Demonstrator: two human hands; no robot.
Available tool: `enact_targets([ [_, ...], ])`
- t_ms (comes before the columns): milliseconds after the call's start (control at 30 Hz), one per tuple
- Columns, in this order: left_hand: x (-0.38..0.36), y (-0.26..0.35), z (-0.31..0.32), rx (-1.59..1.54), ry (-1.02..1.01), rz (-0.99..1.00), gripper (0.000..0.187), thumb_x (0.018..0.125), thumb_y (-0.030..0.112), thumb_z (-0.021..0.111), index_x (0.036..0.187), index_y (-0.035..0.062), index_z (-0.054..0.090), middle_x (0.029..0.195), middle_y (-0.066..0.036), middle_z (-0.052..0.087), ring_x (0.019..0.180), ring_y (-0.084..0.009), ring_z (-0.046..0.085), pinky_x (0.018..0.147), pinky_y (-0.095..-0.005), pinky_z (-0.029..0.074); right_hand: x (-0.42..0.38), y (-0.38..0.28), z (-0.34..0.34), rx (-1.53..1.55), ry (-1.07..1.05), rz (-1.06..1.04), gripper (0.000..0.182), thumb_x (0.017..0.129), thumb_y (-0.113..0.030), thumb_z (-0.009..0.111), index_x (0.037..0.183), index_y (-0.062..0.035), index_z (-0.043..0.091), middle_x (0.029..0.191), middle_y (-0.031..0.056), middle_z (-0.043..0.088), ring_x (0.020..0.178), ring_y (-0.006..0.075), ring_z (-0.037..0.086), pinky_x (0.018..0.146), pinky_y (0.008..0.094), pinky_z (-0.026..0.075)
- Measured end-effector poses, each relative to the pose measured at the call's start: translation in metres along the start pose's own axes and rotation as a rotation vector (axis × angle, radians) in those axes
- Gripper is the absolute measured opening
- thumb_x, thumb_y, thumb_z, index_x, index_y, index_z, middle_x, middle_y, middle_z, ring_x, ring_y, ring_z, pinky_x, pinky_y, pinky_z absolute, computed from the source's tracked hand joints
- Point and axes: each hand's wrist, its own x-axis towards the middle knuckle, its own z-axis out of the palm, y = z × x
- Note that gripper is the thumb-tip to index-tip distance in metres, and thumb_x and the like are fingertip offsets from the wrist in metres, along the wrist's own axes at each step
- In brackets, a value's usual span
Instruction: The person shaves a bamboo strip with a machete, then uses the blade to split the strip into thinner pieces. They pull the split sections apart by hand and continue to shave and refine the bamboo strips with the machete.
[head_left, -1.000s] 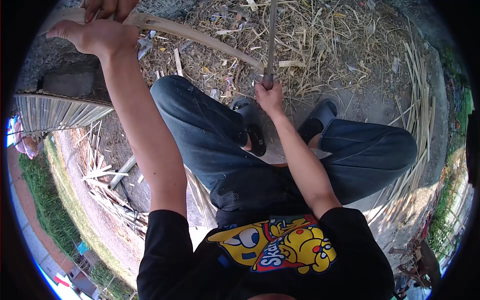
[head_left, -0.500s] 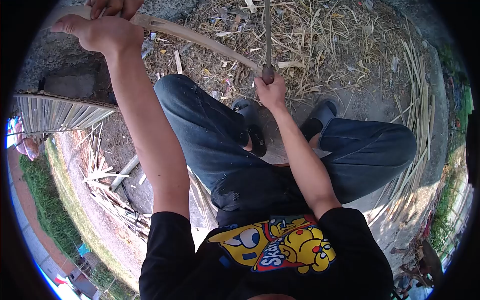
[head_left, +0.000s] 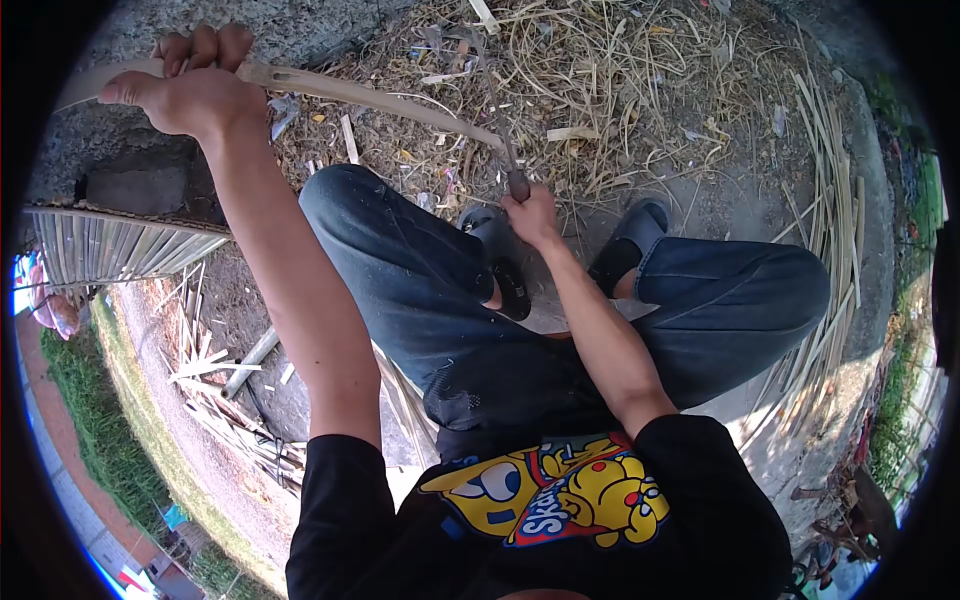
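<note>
My left hand [head_left: 205, 98] is closed around a long, pale split bamboo strip [head_left: 370, 98] at the upper left, with the thumb lying along it. The strip bends down to the right, and its far end meets the lower part of a knife blade [head_left: 492, 100]. That long, narrow blade points up and away from me over the littered ground. My right hand [head_left: 533, 216] grips the dark knife handle [head_left: 518, 184] in front of my feet, between my spread knees.
Shavings and dry fibres [head_left: 620, 110] cover the ground ahead. Thin bamboo strips [head_left: 845, 215] lie along the right side, with more split pieces [head_left: 215, 385] at the left. A slatted bamboo panel [head_left: 125, 245] stands near my left arm, below a concrete block [head_left: 140, 190].
The knife has tilted to the left, and my right hand has shifted slightly left and down. My left hand and its end of the bamboo strip have also moved a little down and left.
</note>
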Motion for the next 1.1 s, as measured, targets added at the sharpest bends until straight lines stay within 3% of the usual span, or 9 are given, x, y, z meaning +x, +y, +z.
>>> enact_targets([
  [133,0.012,0.002,-0.007,-0.035,-0.07,-0.025,0.074,0.092,0.08,0.006,0.07,0.0119,0.024,0.057,-0.004,0.019,0.056,-0.0187,0.012,0.056,-0.0342,0.019,-0.003,-0.064,-0.009,0.091,0.002,-0.177,0.024,0.077,-0.021,0.073,0.085,-0.0004,0.063,0.071,0.0196,0.066,0.07,0.0386,0.066,0.066,0.0452,0.05],
  [300,0.007,0.0,0.001,-0.037,-0.075,-0.012,0.074,0.092,0.08,0.005,0.071,0.0123,0.023,0.057,-0.004,0.019,0.056,-0.0188,0.014,0.056,-0.0344,0.021,-0.015,0.144,0.03,-0.339,0.114,0.055,0.027,0.079,-0.023,0.07,0.088,0.0018,0.066,0.073,0.02,0.067,0.069,0.0408,0.064,0.067,0.0453,0.053],
  [400,-0.006,0.0,0.006,-0.051,-0.028,0.024,0.07,0.096,0.075,0.007,0.078,0.0106,0.026,0.055,-0.001,0.018,0.054,-0.0167,0.012,0.053,-0.0315,0.019,-0.015,0.168,-0.001,-0.265,0.147,0.102,0.022,0.078,-0.018,0.068,0.088,0.0014,0.068,0.072,0.0161,0.064,0.058,0.0227,0.064,0.061,0.0407,0.052],
  [500,-0.011,0.004,0.007,-0.014,0.056,0.023,0.069,0.096,0.075,0.007,0.076,0.0111,0.025,0.055,-0.001,0.017,0.055,-0.0171,0.012,0.053,-0.032,0.019,-0.021,0.138,-0.03,-0.037,-0.181,0.517,0.025,0.078,-0.019,0.067,0.09,0.0026,0.068,0.076,0.0173,0.067,0.057,0.0262,0.064,0.058,0.0406,0.051],
  [567,-0.003,0.002,0.009,-0.039,0.073,0.018,0.07,0.096,0.075,0.006,0.076,0.0109,0.025,0.055,-0.002,0.017,0.055,-0.0169,0.012,0.053,-0.032,0.019,-0.009,0.161,-0.023,0.632,-0.398,0.72,0.023,0.076,-0.017,0.068,0.091,0.0008,0.069,0.073,0.0131,0.066,0.055,0.0198,0.064,0.053,0.0385,0.049],
  [700,-0.006,0.003,0.013,-0.001,0.071,0.005,0.07,0.096,0.075,0.006,0.076,0.0112,0.026,0.055,-0.002,0.018,0.055,-0.0167,0.011,0.053,-0.0324,0.019,0.004,0.094,-0.007,0.584,-0.348,0.562,0.021,0.076,-0.017,0.069,0.085,0.0009,0.066,0.067,0.013,0.062,0.054,0.0208,0.061,0.054,0.0387,0.049],
  [767,-0.01,0.012,0.015,0.003,0.087,0.03,0.071,0.095,0.076,0.005,0.076,0.0114,0.027,0.055,-0.002,0.018,0.055,-0.0168,0.011,0.053,-0.0326,0.02,0.007,0.037,-0.005,0.029,-0.121,-0.006,0.023,0.077,-0.018,0.069,0.081,0.0017,0.059,0.064,0.0142,0.06,0.055,0.0249,0.06,0.056,0.0402,0.049],
  [867,-0.012,0.011,0.018,0.022,0.06,0.057,0.071,0.094,0.077,0.004,0.076,0.0119,0.027,0.054,-0.002,0.018,0.055,-0.0169,0.011,0.052,-0.0327,0.022,-0.008,-0.042,-0.005,-0.03,0.022,-0.322,0.023,0.079,-0.021,0.072,0.08,-0.0003,0.06,0.064,0.0121,0.062,0.057,0.0258,0.059,0.06,0.039,0.049],
  [1100,-0.003,0.01,0.028,0.038,-0.082,0.034,0.073,0.093,0.08,0.004,0.076,0.011,0.024,0.057,-0.005,0.02,0.057,-0.0182,0.013,0.054,-0.034,0.018,-0.019,0.044,0.024,0.017,-0.039,-0.01,0.026,0.075,-0.021,0.068,0.087,0.0021,0.065,0.071,0.0188,0.066,0.07,0.0398,0.064,0.066,0.0458,0.05],
])
